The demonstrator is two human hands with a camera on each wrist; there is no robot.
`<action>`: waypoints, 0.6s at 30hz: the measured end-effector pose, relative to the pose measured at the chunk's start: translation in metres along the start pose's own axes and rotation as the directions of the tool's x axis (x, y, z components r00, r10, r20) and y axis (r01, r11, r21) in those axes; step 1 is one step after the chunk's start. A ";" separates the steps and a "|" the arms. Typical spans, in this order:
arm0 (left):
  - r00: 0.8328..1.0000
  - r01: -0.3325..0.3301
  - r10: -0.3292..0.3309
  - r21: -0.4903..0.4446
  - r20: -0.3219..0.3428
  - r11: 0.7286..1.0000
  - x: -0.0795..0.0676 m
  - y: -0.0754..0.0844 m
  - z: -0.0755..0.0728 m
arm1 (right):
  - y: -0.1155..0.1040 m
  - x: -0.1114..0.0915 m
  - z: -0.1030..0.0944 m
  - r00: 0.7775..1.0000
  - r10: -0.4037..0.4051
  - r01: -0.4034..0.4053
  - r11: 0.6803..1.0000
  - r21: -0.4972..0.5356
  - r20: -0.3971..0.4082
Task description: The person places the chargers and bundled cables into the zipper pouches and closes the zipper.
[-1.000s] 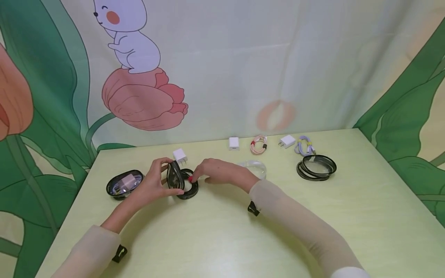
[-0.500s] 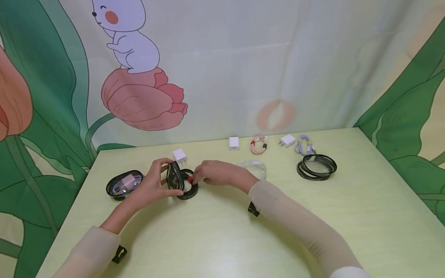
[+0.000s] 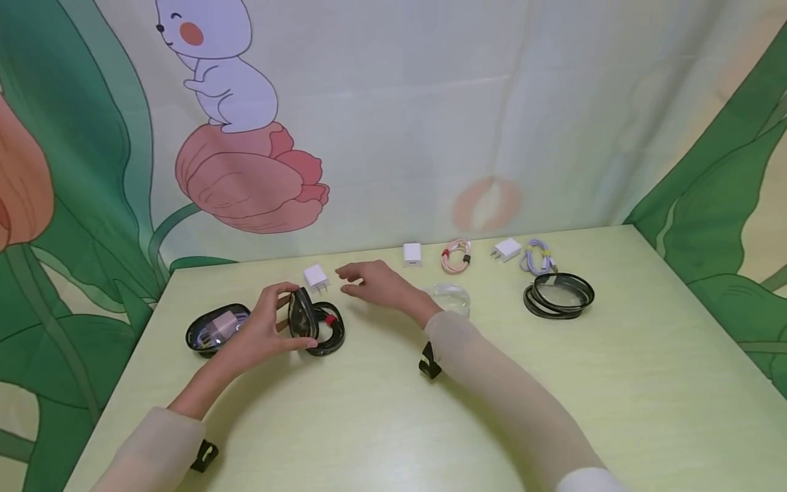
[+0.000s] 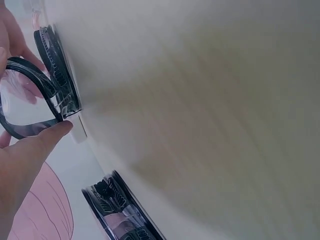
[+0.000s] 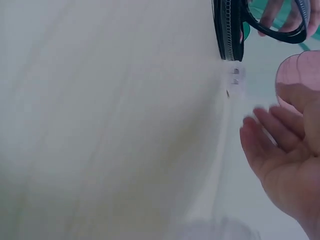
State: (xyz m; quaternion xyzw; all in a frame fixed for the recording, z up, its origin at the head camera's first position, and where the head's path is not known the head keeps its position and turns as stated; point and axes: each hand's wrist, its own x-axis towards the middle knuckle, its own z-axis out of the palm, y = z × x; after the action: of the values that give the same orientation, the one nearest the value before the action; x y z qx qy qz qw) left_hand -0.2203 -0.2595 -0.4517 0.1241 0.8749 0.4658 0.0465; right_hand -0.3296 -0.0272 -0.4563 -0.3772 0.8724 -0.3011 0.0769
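My left hand (image 3: 267, 331) pinches the raised clear lid (image 3: 303, 316) of a small black-rimmed zip case between thumb and fingers. The case's base (image 3: 335, 342) lies on the table with a red piece (image 3: 330, 319) inside its ring; its contents are hard to make out. In the left wrist view, the thumb presses the lid's black rim (image 4: 30, 67) near the base (image 4: 57, 70). My right hand (image 3: 384, 285) hovers right of a white plug charger (image 3: 315, 277), fingers relaxed and holding nothing. The right wrist view shows this hand (image 5: 285, 160) apart from the charger (image 5: 236, 76).
A closed zip case (image 3: 199, 339) with a charger and cable inside lies left. An open case (image 3: 576, 313) lies right. Along the back are a white charger (image 3: 412, 255), pink cable (image 3: 447, 263), another charger (image 3: 507, 249) and purple cable (image 3: 529, 263). A clear item (image 3: 464, 301) sits behind my right forearm.
My right hand has left the red piece in the case and moved up toward the white charger, its fingers loosening. My left hand keeps its hold on the lid.
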 end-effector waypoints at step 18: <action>0.999 -0.045 0.045 -0.011 -0.001 0.999 -0.006 -0.004 -0.005 | -0.013 0.070 0.053 0.965 0.205 -0.219 0.973 -0.072 -0.163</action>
State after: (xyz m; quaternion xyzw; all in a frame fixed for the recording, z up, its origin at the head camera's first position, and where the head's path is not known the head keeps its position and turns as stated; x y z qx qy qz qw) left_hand -0.2164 -0.2666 -0.4524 0.1433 0.8694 0.4714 0.0363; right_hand -0.3517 -0.1083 -0.4851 -0.2600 0.9237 -0.2803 0.0239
